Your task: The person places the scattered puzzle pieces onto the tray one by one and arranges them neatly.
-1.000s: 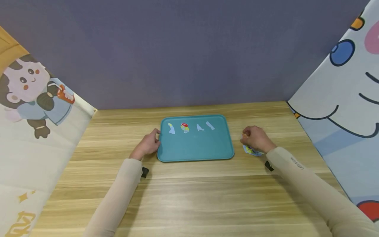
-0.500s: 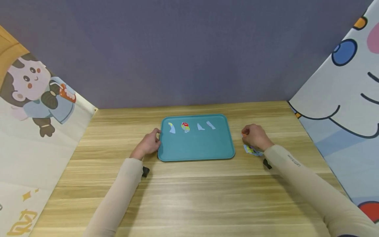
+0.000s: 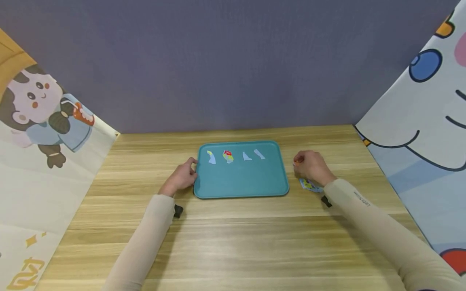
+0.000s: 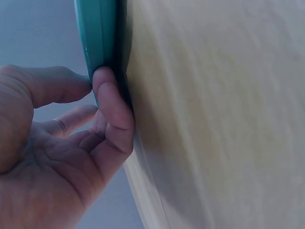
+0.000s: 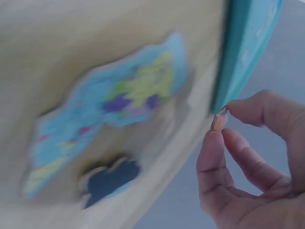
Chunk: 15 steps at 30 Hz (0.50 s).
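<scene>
My left hand (image 3: 183,176) holds the left rim of a teal tray (image 3: 240,182); in the left wrist view its thumb and curled fingers pinch that edge. Beyond the tray's right side, my right hand (image 3: 314,166) pinches a small puzzle piece (image 5: 219,120) with some orange on it between thumb and fingertips. Below that hand lie more puzzle pieces (image 3: 308,184), partly covered by it. Up close, one is a long light-blue piece (image 5: 86,102) with yellow and purple print, and another shows a dark face (image 5: 112,181).
Along the tray's far side, several pieces lie in a row, including a red and yellow one (image 3: 228,156) and a pale blue strip (image 3: 259,154). The wooden table (image 3: 233,246) ends at a grey-blue partition (image 3: 233,68), with cartoon-printed panels at both sides.
My right hand has shifted slightly left and away from me with the orange puzzle piece, uncovering a little more of the pieces below. My left hand stays on the tray rim.
</scene>
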Each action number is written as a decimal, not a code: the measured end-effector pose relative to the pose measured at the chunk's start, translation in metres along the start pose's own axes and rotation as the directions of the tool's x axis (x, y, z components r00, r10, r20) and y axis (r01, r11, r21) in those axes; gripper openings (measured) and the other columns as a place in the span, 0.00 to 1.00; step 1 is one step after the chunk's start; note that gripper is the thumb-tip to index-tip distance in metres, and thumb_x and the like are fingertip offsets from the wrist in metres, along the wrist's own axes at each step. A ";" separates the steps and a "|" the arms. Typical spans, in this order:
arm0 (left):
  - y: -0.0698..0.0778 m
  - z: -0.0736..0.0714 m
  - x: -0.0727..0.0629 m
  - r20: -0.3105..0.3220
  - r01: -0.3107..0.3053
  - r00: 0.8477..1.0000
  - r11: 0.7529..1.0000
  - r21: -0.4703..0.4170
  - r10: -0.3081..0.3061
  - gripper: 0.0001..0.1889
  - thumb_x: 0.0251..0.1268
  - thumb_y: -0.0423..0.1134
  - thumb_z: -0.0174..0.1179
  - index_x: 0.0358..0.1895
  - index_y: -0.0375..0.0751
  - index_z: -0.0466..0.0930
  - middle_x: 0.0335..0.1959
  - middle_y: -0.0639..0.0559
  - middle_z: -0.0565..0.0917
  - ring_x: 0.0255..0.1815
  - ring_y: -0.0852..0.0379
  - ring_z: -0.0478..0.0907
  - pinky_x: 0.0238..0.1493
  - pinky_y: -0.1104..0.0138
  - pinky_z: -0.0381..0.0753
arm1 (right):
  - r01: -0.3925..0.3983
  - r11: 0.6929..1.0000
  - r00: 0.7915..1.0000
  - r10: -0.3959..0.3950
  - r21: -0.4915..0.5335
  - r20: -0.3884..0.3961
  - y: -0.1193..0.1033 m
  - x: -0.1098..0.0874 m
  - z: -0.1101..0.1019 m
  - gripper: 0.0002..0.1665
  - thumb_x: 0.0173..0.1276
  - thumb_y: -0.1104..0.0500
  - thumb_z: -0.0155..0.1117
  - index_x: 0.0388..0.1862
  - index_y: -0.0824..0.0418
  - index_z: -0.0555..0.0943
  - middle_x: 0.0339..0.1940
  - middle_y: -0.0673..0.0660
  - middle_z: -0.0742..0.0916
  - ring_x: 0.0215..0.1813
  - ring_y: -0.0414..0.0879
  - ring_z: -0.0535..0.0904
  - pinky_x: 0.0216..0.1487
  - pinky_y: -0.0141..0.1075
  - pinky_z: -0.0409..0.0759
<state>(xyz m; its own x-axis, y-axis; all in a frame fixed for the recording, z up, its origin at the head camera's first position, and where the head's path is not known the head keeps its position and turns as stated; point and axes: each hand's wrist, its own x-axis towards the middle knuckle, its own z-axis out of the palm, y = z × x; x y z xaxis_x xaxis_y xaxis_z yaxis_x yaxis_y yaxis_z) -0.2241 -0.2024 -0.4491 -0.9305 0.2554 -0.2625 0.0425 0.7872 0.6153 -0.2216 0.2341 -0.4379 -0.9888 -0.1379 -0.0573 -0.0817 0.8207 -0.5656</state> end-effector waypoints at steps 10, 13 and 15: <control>0.003 -0.002 -0.004 0.006 0.016 1.000 1.000 -0.008 -0.016 0.25 0.66 0.29 0.49 0.66 0.35 0.57 0.36 0.40 0.79 0.29 0.52 0.77 0.31 0.63 0.78 | 0.090 0.995 0.995 -0.092 0.040 0.041 -0.046 0.003 0.009 0.15 0.58 0.63 0.65 0.44 0.68 0.82 0.40 0.61 0.84 0.40 0.53 0.80 0.38 0.43 0.79; 0.003 -0.001 -0.004 0.002 0.020 1.000 1.000 -0.012 -0.020 0.25 0.67 0.29 0.50 0.66 0.36 0.58 0.37 0.40 0.79 0.30 0.52 0.78 0.31 0.63 0.78 | 0.129 0.990 0.990 -0.132 0.056 0.046 -0.060 0.005 0.014 0.14 0.59 0.64 0.63 0.44 0.68 0.82 0.40 0.60 0.84 0.38 0.51 0.79 0.36 0.41 0.79; 0.004 -0.001 -0.005 -0.002 0.024 1.000 1.000 -0.014 -0.024 0.25 0.67 0.30 0.50 0.66 0.36 0.58 0.38 0.40 0.79 0.30 0.52 0.78 0.32 0.63 0.79 | 0.153 0.987 0.987 -0.155 0.056 0.046 -0.069 0.007 0.019 0.14 0.58 0.64 0.63 0.43 0.68 0.83 0.40 0.60 0.84 0.38 0.51 0.79 0.35 0.41 0.78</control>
<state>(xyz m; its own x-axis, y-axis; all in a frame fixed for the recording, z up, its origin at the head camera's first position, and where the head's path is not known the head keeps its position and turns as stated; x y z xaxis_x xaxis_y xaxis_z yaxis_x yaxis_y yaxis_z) -0.2196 -0.2011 -0.4447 -0.9319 0.2351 -0.2762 0.0146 0.7852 0.6190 -0.2204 0.1666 -0.4148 -0.9573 -0.2889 -0.0064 -0.2246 0.7576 -0.6129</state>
